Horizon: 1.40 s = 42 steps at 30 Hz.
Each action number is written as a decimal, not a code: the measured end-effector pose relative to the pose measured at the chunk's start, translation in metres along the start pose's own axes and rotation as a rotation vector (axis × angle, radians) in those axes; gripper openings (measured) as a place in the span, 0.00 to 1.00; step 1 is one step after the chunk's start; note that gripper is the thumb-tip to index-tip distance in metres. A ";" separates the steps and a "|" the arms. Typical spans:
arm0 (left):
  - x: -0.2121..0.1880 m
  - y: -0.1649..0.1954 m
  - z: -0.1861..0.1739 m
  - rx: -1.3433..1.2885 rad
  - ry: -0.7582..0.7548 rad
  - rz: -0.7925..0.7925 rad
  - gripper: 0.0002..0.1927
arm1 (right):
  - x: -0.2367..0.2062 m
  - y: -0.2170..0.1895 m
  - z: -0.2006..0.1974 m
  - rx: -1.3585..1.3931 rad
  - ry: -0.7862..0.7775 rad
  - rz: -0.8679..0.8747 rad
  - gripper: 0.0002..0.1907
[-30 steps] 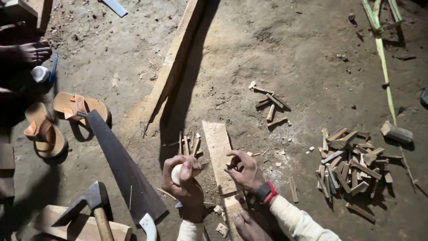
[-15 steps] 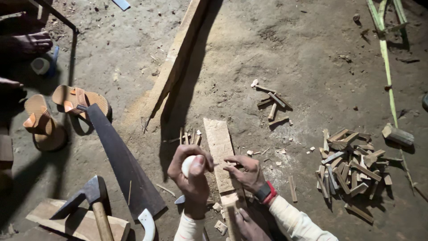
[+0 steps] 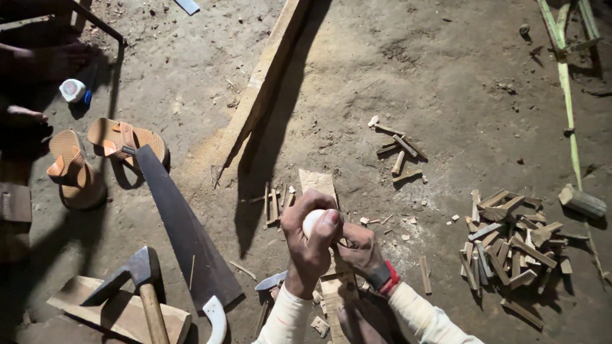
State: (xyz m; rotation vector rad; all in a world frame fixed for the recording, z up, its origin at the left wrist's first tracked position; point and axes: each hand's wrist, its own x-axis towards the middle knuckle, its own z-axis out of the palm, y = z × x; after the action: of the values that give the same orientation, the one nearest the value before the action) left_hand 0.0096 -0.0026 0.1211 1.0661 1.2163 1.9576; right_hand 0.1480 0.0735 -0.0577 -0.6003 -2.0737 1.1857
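We judge the splitting well along: a heap of cut sticks (image 3: 510, 245) lies on the dirt floor (image 3: 395, 76) to our right, while most of the flat board (image 3: 319, 185) under our hands remains whole. Our left hand (image 3: 310, 245) has its fingers clamped on a white-handled tool (image 3: 313, 222), and our right hand (image 3: 362, 248) presses the board with fingers closed. A saw (image 3: 185, 232) and hammer (image 3: 143, 280) crowd the left; ahead the floor lies open.

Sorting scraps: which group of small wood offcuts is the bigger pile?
The pile of offcuts right of the hands; the group above has only a few sticks.
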 end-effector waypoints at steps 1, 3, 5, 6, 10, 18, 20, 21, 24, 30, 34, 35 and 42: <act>0.001 -0.001 0.000 -0.005 0.004 0.001 0.15 | 0.000 -0.001 0.000 0.004 0.004 0.008 0.11; 0.001 -0.002 0.000 -0.015 0.005 0.005 0.15 | 0.000 -0.004 0.001 0.011 0.019 0.024 0.11; 0.000 -0.003 -0.001 -0.003 0.003 0.016 0.15 | -0.001 -0.005 0.001 -0.005 0.033 0.036 0.11; 0.000 -0.004 -0.001 0.003 0.001 0.023 0.16 | -0.001 -0.005 0.001 -0.014 0.040 0.040 0.12; -0.001 -0.005 -0.001 0.022 0.006 0.018 0.16 | -0.003 -0.001 0.001 -0.060 0.005 0.128 0.10; -0.003 -0.011 -0.005 -0.005 -0.014 0.019 0.16 | -0.002 0.012 -0.001 -0.048 0.017 -0.043 0.14; -0.005 -0.012 -0.006 0.027 -0.029 0.037 0.16 | -0.003 0.012 0.000 -0.038 0.008 -0.065 0.14; -0.005 -0.012 -0.006 0.044 -0.037 0.047 0.16 | -0.003 0.011 0.000 -0.032 0.004 -0.077 0.15; -0.006 -0.011 -0.004 0.062 -0.041 0.073 0.15 | -0.005 0.009 0.001 -0.081 -0.005 0.026 0.13; -0.005 0.000 0.006 0.116 -0.056 0.200 0.14 | -0.004 0.003 -0.004 -0.070 0.031 0.006 0.12; -0.010 0.008 0.007 0.123 -0.074 0.227 0.14 | -0.004 0.001 -0.003 -0.049 0.040 -0.014 0.13; -0.011 0.007 0.007 0.132 -0.081 0.245 0.14 | -0.005 0.001 -0.002 -0.047 0.042 -0.011 0.13; -0.015 -0.007 0.001 0.124 -0.116 0.163 0.15 | -0.011 -0.001 0.008 -0.011 0.046 0.013 0.14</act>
State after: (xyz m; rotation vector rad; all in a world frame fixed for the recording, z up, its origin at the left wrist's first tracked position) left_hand 0.0189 -0.0113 0.1100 1.3604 1.2345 1.9298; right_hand 0.1494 0.0610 -0.0634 -0.6414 -2.0416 1.1576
